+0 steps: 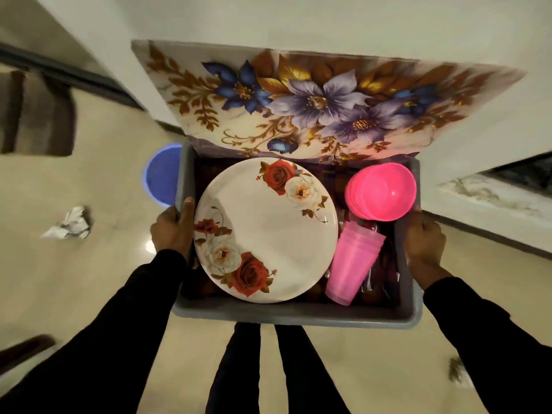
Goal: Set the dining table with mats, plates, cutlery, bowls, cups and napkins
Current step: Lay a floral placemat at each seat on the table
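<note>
The tub [294, 312] is grey; the plate [268, 231] at centre frame is white with red and cream roses and brown leaves; the bowls [383, 191] at right are hot pink; the cups [354, 264] below them are paler, translucent pink; the mat [313, 100] at top is cream with blue and purple flowers and gold leaves; the sleeves [119, 324] are black; the lid [162, 174] at left is blue; the floor [89, 279] is beige.
</note>
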